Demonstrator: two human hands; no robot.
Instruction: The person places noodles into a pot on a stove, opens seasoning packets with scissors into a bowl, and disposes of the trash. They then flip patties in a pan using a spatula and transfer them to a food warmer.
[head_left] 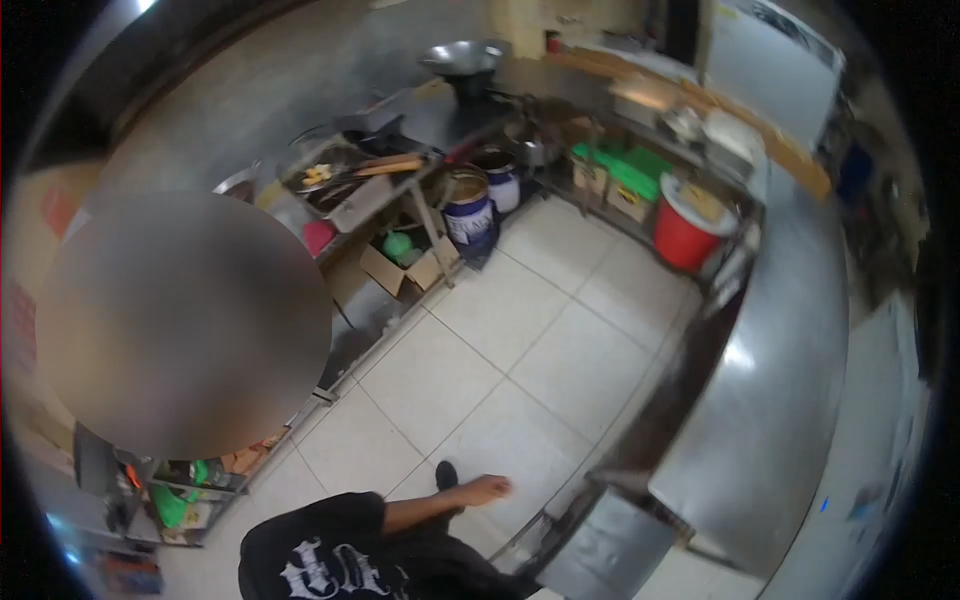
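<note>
My left hand (487, 490) is held out over the tiled floor (470, 370) at the bottom centre. Its fingers look loosely curled in, and nothing shows in them, though the picture is somewhat blurred. The arm comes out of a black short sleeve (362, 515) with white lettering on the shirt below it. Just beyond the forearm, the tip of a dark shoe (447, 474) rests on the tiles. Nearest to the hand on the right is a grey metal surface (610, 545), apart from it. My right hand is outside the picture.
A long steel counter (790, 350) runs down the right. Along the left stand a shelf with pans, an open cardboard box (408, 262) and paint-type buckets (468, 210). A red bucket (685, 235) and green-lidded boxes (632, 185) are at the back. A blurred patch hides the left.
</note>
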